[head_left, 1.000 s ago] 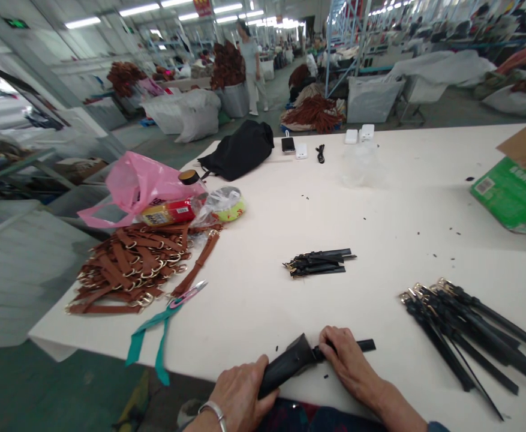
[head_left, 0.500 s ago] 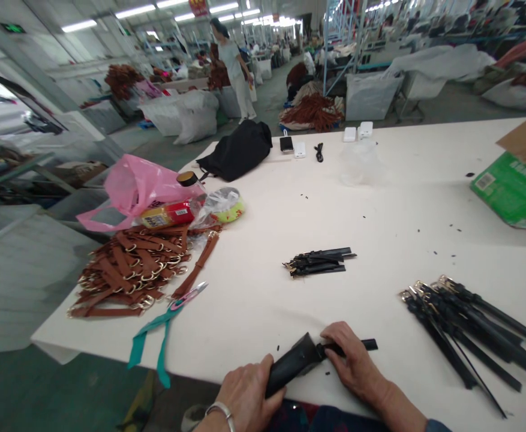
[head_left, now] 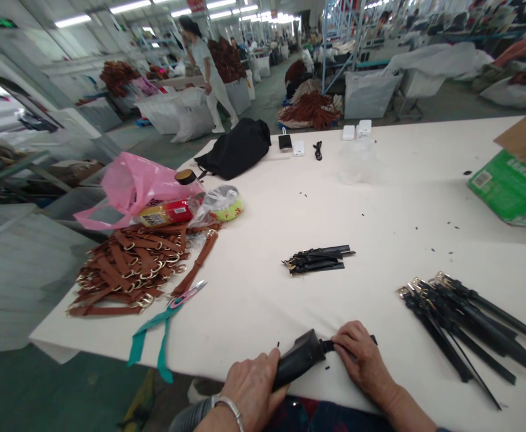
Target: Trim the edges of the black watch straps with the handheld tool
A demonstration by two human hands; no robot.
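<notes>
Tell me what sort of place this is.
Probably a factory workshop: heaped brown straps, a batch of buckled black straps, and a large pale bin beyond.

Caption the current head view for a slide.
Left hand gripping a black handheld tool, right hand holding a black strap near its wide end.

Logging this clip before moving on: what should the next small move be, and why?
Perhaps shift the black strap slightly past the black tool: the right hand holds the strap beside the tool's wide end; the left hand grips the tool.
</notes>
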